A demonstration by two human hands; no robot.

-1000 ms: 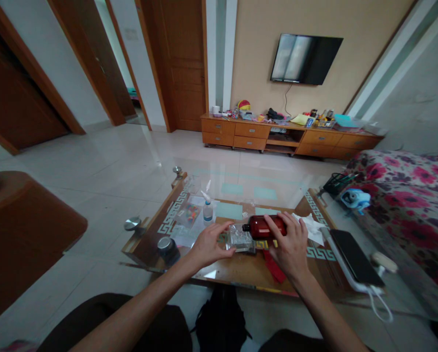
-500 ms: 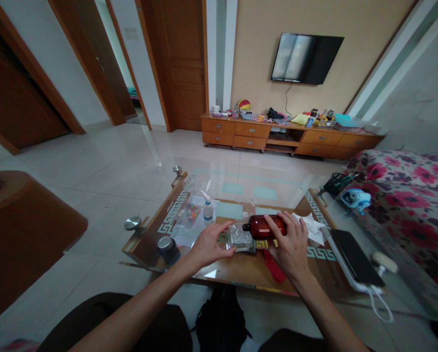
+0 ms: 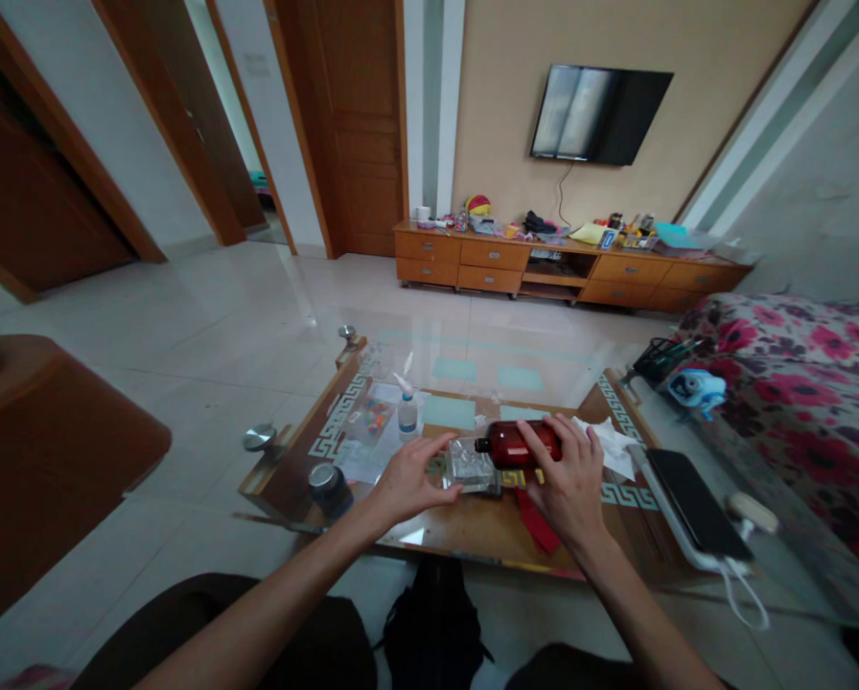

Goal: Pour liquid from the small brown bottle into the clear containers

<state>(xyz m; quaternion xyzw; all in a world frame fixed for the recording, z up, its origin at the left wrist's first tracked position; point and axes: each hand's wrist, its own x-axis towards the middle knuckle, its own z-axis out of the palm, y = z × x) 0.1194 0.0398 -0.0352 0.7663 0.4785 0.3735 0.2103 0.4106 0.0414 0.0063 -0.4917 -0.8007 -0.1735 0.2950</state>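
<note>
My right hand (image 3: 566, 479) is closed around a dark red-brown bottle (image 3: 520, 446), tipped onto its side with its uncapped-looking neck pointing left. Under and beside that neck is a small clear box (image 3: 469, 465), which my left hand (image 3: 419, 476) grips at its left side between thumb and fingers. Whether liquid is leaving the bottle cannot be made out. A small clear bottle with a white nozzle (image 3: 407, 414) stands beyond my left hand. Below my right hand lies a red strip (image 3: 537, 522), partly covered by the hand.
The glass-topped table (image 3: 429, 537) also bears a dark can (image 3: 330, 491) at left, crumpled white tissue (image 3: 609, 443) and a black phone (image 3: 699, 503) with a white cable at right. A blue toy-like object (image 3: 697, 391) sits beyond. A flowered sofa (image 3: 796, 364) borders the right side.
</note>
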